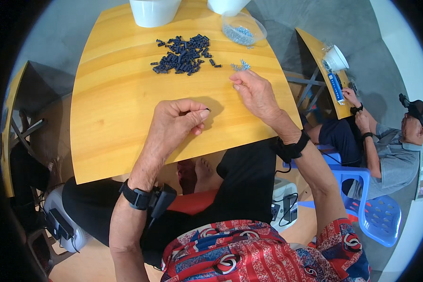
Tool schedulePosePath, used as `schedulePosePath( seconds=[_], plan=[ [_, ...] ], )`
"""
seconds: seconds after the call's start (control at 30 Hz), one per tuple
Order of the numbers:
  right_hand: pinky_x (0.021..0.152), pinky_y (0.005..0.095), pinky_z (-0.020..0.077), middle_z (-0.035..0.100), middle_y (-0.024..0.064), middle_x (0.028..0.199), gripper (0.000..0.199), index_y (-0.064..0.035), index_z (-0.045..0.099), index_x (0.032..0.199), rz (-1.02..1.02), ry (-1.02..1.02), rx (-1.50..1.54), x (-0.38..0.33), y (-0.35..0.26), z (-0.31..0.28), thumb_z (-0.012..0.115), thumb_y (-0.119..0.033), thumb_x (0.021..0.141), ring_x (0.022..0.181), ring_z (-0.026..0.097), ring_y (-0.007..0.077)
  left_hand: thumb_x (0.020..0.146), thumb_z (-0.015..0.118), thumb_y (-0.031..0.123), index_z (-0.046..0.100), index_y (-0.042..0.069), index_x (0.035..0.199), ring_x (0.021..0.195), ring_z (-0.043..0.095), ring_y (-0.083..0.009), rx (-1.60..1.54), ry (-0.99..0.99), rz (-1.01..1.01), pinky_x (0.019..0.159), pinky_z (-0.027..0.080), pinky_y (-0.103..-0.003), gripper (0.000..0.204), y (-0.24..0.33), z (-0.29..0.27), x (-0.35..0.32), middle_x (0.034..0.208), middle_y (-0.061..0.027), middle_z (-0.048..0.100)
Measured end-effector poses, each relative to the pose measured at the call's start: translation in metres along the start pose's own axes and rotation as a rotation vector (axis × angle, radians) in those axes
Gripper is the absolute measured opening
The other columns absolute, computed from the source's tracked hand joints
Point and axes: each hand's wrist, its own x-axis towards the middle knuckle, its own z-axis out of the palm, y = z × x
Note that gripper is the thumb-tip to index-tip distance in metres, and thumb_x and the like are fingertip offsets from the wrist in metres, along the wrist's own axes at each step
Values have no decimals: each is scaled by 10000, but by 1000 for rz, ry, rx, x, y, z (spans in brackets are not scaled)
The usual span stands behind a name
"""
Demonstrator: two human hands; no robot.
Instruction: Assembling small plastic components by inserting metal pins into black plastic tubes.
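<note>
My left hand (177,120) is closed over the near part of the table, pinching a small black plastic part (207,109) between thumb and forefinger; only its dark end shows. To the right, my right hand (256,94) has thumb and forefinger pressed together just below a small heap of silvery screws (241,66). Whatever lies between those fingertips is too small to make out. Beyond both hands, a loose pile of short black plastic parts (183,54) spreads over the wooden table (113,113).
A clear plastic tub (244,30) of silvery screws stands at the far right. White buckets (155,10) stand along the far edge. At right, another person (385,155) sits by a second table with a white bucket (336,58) and a blue package (335,87). A blue chair (378,218) stands nearby.
</note>
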Motion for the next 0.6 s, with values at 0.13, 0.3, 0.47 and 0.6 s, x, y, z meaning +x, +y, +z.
schedulePosePath(
  seconds=[0.13, 0.3, 0.47, 0.6],
  plan=[
    [706, 374, 499, 618, 143, 849, 176, -10, 594, 960, 35, -9, 55, -2, 3, -1, 602, -6, 784, 793, 629, 296, 854, 632, 31, 668, -50, 862, 549, 541, -76, 19, 5, 5, 524, 459, -206, 89, 0, 0, 1, 679, -37, 618],
    [714, 368, 495, 614, 134, 862, 159, -5, 596, 946, 26, -17, 89, -5, 2, -6, 602, -12, 787, 813, 620, 292, 854, 630, 28, 669, -48, 862, 552, 541, -74, 25, 1, 11, 523, 461, -207, 86, -1, 0, 1, 680, -36, 622],
    [711, 370, 489, 605, 123, 857, 131, -21, 602, 922, 15, -32, 76, -6, -1, -8, 603, -32, 792, 811, 609, 296, 853, 628, 23, 671, -44, 860, 552, 539, -71, 32, 6, 16, 521, 460, -207, 80, -1, 2, 0, 684, -35, 627],
    [702, 379, 482, 596, 115, 831, 90, -46, 598, 876, 4, -32, -3, -5, 0, -1, 614, -67, 791, 794, 597, 306, 854, 624, 18, 673, -44, 859, 550, 535, -70, 19, 6, 14, 520, 457, -205, 79, -2, 1, 0, 678, -36, 625]
  ],
)
